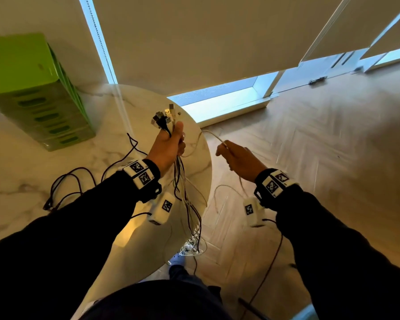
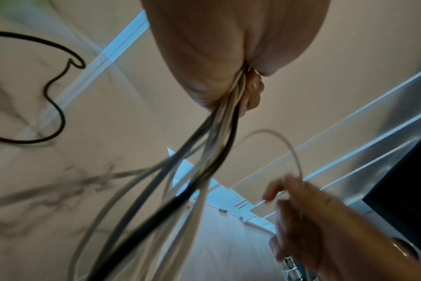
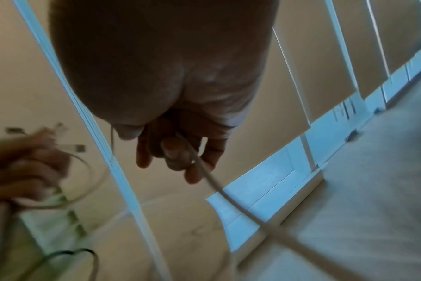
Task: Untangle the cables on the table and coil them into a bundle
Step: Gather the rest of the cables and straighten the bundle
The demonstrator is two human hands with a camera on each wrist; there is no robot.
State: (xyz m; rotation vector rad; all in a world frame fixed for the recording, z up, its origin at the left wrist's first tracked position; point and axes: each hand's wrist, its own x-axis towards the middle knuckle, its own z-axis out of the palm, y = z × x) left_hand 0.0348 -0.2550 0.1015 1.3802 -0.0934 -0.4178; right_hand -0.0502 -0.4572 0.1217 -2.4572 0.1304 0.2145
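White and black cables (image 1: 183, 181) hang bunched from the left hand (image 1: 169, 144), fist closed below their plugs above the marble counter (image 1: 21, 162); at three o'clock the right hand (image 1: 238, 158) pinches one white cable (image 1: 211, 133), likely drawing it free before coiling.

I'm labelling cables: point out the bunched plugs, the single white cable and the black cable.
bunched plugs (image 1: 165, 116), head view, connector tips.
single white cable (image 1: 211, 134), head view, its arc.
black cable (image 1: 74, 174), head view, loop on table.
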